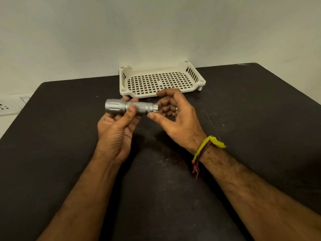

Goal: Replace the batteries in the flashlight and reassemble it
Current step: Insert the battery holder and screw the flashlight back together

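- The flashlight (131,107) is up in the air over the dark table (251,119), lying sideways between the two hands, just in front of the white tray (161,80).
- The left hand (116,126) holds it near the middle, thumb on top and fingers curled under. The big head end sticks out to the left.
- The right hand (175,114) is at the small tail end. Its fingers are bent loosely around that end, with the thumb underneath. I cannot tell if it really grips the tail.
- A yellow band (206,146) is on the right wrist.
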